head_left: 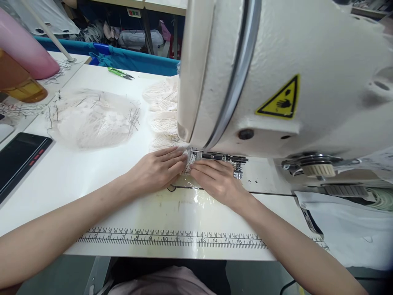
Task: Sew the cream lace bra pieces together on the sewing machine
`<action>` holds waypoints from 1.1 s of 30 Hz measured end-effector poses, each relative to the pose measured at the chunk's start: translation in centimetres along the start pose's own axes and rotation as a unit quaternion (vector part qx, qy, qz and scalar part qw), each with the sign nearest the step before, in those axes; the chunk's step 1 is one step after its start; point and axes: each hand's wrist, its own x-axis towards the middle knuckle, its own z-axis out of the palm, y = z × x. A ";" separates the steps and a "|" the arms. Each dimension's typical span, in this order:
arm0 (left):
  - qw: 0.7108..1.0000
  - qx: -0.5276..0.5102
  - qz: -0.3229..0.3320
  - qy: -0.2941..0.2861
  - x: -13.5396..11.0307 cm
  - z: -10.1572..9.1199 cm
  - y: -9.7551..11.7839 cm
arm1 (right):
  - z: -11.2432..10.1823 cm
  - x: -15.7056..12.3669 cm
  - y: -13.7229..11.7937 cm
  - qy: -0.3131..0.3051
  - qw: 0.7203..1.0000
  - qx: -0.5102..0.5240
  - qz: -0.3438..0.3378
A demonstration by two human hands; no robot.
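Note:
A narrow strip of white lace trim (189,163) lies at the front of the sewing machine (227,82), close to its metal presser foot parts (216,156). My left hand (161,169) holds the strip from the left, its fingers pressed together and angled toward the needle area. From the right, my right hand (215,178) grips the same lace with closed fingers beside the metal parts. Behind my left hand, ruffled cream lace (164,123) runs back along the machine head. The needle itself is hidden by the machine and my hands.
A pile of cream lace (95,119) with loose threads lies at the left. Green thread snips (120,73) rest farther back. A black phone (21,159) and bottles (24,45) occupy the left side. White fabric (340,229) hangs at the right. A ruler strip (184,239) lines the front edge.

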 end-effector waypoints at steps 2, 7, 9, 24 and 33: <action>1.000 0.004 -0.009 -0.007 0.0 0.0 0.1 | 0.0 0.0 0.0 -0.001 1.000 0.005 0.010; 1.000 0.014 -0.018 -0.013 -0.1 0.1 0.1 | 0.0 0.0 0.3 -0.013 0.999 0.025 0.026; 1.000 0.012 -0.021 -0.017 -0.1 0.2 0.1 | 0.1 0.0 0.5 -0.021 0.999 0.032 0.031; 0.998 0.046 -0.036 -0.024 -0.1 0.6 0.4 | 0.1 0.2 1.1 -0.024 0.988 0.090 0.123; 0.998 0.060 -0.012 -0.019 -0.2 0.7 0.2 | 0.8 0.3 1.4 -0.013 0.970 0.155 0.189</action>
